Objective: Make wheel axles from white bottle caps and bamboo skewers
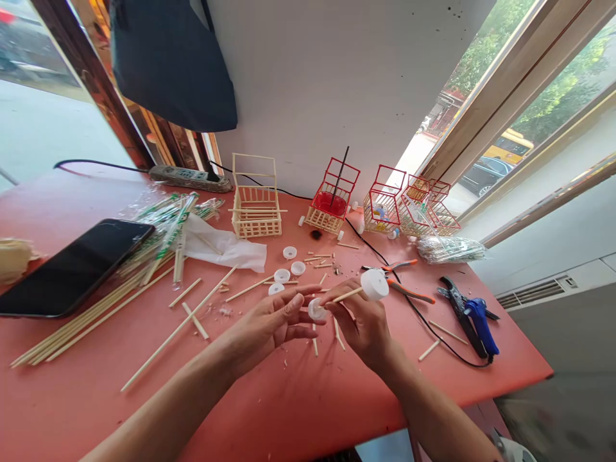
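My right hand [362,324] pinches a short wooden stick [349,295]. One white plastic cap [375,285] sits on its upper right end, and another white cap [316,309] is at its lower left end. Beside that lower cap is my left hand [279,316], its fingers stretched out and apart. Some of its fingertips reach up to the cap; whether they touch it I cannot tell. Several loose white caps lie just beyond my hands, among them one cap [289,253] at the back. Short stick pieces [315,333] lie under and around my hands.
Stick-built baskets [256,221] stand along the wall, one with a red container [332,204]. Left are a phone [72,266], wrapped chopsticks [180,240] and a power strip [190,178]. Right are orange-handled pliers [409,292] and a blue glue gun [482,326] with a black cable.
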`<action>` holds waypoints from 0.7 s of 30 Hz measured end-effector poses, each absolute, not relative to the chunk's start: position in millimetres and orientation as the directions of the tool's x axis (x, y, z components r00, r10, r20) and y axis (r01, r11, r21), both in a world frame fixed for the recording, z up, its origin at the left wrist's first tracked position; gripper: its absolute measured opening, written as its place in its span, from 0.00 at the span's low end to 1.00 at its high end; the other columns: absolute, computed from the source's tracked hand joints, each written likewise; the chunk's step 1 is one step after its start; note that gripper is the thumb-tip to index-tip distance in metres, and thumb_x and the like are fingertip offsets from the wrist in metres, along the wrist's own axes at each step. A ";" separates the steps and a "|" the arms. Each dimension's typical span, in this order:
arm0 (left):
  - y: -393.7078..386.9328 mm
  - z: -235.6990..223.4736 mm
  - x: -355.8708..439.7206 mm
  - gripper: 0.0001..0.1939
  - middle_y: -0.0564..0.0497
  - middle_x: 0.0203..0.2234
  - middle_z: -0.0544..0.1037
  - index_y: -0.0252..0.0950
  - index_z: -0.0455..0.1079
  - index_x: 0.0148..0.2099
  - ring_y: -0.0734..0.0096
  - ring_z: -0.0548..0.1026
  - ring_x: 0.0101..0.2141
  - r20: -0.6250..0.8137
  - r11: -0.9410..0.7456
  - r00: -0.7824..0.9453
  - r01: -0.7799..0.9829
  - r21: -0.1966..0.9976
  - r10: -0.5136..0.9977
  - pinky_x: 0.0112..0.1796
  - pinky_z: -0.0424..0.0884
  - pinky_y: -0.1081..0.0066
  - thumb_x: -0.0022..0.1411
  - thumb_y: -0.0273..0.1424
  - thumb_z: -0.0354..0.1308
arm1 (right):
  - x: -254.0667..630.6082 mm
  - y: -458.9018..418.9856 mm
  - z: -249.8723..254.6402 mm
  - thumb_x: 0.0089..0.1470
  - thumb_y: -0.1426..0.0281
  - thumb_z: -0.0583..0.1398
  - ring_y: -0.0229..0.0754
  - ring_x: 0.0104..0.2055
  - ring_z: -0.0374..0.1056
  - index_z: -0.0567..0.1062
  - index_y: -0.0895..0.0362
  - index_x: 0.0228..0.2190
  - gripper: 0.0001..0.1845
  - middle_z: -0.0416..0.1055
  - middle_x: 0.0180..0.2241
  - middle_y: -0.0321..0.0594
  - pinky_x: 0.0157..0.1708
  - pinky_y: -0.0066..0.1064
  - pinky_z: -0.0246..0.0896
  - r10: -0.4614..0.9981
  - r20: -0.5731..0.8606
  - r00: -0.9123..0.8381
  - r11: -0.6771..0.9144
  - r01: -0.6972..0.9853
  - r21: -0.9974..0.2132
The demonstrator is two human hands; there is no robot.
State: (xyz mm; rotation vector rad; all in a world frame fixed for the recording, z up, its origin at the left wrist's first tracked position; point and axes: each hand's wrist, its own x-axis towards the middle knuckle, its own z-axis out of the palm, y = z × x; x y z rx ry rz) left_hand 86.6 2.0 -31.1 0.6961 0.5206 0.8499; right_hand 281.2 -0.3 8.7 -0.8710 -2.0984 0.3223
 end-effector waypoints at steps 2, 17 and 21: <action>2.1 -31.3 85.7 0.23 0.44 0.41 0.80 0.39 0.78 0.54 0.64 0.78 0.39 -0.146 0.473 0.577 -0.470 0.746 0.803 0.39 0.77 0.67 0.60 0.45 0.66 | 281.7 0.2 7.5 0.66 0.73 0.56 0.42 0.37 0.72 0.75 0.53 0.37 0.08 0.77 0.33 0.39 0.40 0.35 0.64 0.672 0.594 -0.441 0.737 0.471 -0.484; 2.7 -35.5 87.0 0.19 0.47 0.33 0.81 0.34 0.82 0.44 0.72 0.78 0.33 -0.200 0.525 0.569 -0.490 0.696 0.797 0.40 0.76 0.72 0.51 0.37 0.75 | 282.3 0.2 4.2 0.66 0.73 0.57 0.41 0.34 0.70 0.75 0.53 0.37 0.07 0.80 0.32 0.37 0.40 0.34 0.62 0.627 0.613 -0.480 0.769 0.505 -0.392; 2.5 -36.8 87.9 0.18 0.47 0.34 0.82 0.34 0.82 0.44 0.71 0.77 0.34 -0.199 0.529 0.575 -0.490 0.693 0.794 0.40 0.76 0.71 0.51 0.36 0.75 | 282.4 -1.1 4.6 0.66 0.73 0.56 0.41 0.35 0.72 0.75 0.53 0.37 0.08 0.80 0.33 0.37 0.44 0.35 0.63 0.643 0.598 -0.478 0.759 0.502 -0.415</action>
